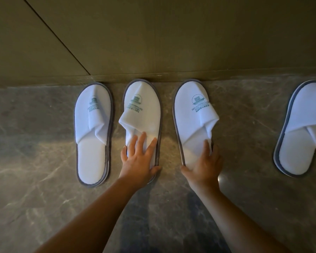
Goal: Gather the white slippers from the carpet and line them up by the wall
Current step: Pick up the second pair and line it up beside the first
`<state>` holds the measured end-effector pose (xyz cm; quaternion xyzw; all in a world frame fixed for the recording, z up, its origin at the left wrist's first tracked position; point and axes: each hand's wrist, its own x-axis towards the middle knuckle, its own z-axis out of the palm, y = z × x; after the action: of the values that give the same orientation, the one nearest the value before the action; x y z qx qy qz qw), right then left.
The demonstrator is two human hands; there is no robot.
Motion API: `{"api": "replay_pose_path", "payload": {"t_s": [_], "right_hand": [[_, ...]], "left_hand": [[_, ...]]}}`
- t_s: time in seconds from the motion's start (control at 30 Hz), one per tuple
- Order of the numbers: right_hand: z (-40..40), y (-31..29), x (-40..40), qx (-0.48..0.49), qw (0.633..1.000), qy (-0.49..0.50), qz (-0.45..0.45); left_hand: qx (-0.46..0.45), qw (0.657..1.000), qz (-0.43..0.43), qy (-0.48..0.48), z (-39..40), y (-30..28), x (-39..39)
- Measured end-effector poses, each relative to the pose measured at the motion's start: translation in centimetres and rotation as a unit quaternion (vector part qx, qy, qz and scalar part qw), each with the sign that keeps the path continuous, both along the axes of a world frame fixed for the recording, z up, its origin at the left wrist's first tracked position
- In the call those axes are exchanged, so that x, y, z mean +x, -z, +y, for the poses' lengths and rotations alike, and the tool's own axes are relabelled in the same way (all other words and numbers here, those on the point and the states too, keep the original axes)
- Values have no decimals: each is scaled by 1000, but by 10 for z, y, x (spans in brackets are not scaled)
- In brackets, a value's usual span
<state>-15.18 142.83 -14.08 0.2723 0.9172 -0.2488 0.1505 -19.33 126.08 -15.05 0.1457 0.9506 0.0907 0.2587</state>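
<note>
Several white slippers with grey edging and a green logo lie on a marble floor, toes toward the wall. The leftmost slipper [93,132] lies flat, untouched. My left hand [140,159] rests with fingers spread on the heel of the second slipper [144,110], whose toe touches the wall base. My right hand [203,163] grips the heel of the third slipper [193,115], thumb on one side and fingers on the other; that slipper leans slightly left. A fourth slipper [299,128] lies apart at the right edge, tilted.
The dark olive wall [171,42] with a low skirting strip [171,77] runs across the top. Grey-brown marble floor [44,198] fills the lower view. A wide gap separates the third and fourth slippers.
</note>
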Motion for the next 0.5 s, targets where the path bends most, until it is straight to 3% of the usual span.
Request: {"api": "replay_pose_path", "payload": {"t_s": [0.5], "right_hand": [[15, -8, 5, 19, 999, -38, 16]], "left_hand": [[24, 999, 31, -30, 8, -14, 3]]}}
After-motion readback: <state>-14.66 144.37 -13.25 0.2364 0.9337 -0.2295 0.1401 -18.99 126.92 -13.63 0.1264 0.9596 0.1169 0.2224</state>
